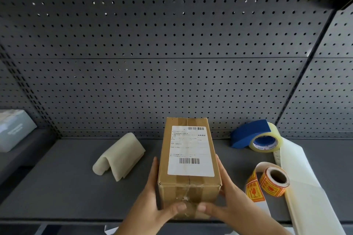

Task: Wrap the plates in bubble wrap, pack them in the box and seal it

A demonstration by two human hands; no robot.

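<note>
The fingers [155, 168] of the left hand [152, 198] lie along the left side of the box [191, 187]. Those of the right hand [231, 202] lie along its right side. Both thumbs bend onto its taped near end, so the two hands grasp it between them, above the tabletop [66, 187]. Left of the fingers lies a folded foam sheet [119, 156]. Right of them stands a sticker roll [273, 180], and farther back a tape roll [264, 142].
</note>
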